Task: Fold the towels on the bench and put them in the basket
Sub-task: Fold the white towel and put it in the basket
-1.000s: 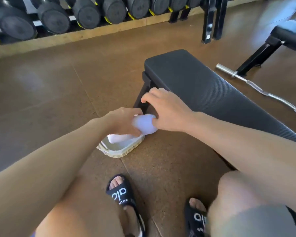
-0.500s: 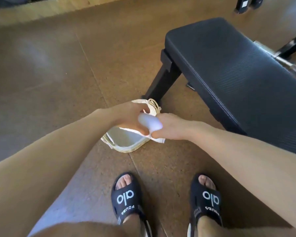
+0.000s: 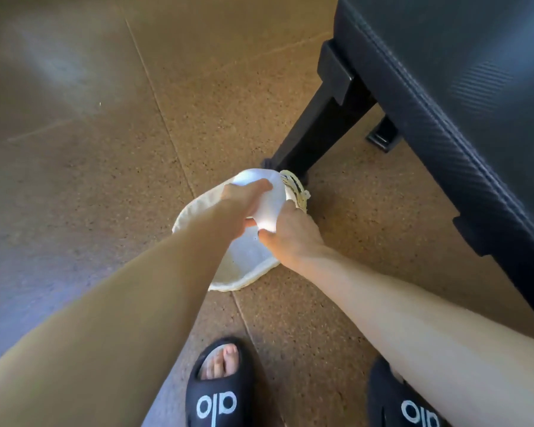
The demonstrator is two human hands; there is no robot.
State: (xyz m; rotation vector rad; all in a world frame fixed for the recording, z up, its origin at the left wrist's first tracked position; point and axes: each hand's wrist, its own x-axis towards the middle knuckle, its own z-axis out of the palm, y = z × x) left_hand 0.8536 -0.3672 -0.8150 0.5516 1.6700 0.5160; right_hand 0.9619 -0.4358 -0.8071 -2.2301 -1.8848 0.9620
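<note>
A white towel (image 3: 267,204), rolled or folded into a compact bundle, sits over the basket (image 3: 228,283), at that basket's far end. Both hands hold it. The left hand (image 3: 242,200) grips the bundle from its left side, fingers curled over the top and thumb underneath. The right hand (image 3: 290,232) grips it from the right and near side, fingers wrapped against the cloth. Whether the towel already rests on the basket's lining cannot be determined; the hands cover the contact.

The basket is oval, woven, pale, with a white cloth liner, and stands on the floor (image 3: 105,149). The black bench (image 3: 460,87) stands to the basket's right; one bench leg meets the floor just beyond the basket's far rim. Two black slides, left (image 3: 219,392) and right (image 3: 407,405), stand on the near side of the basket, well apart from it.
</note>
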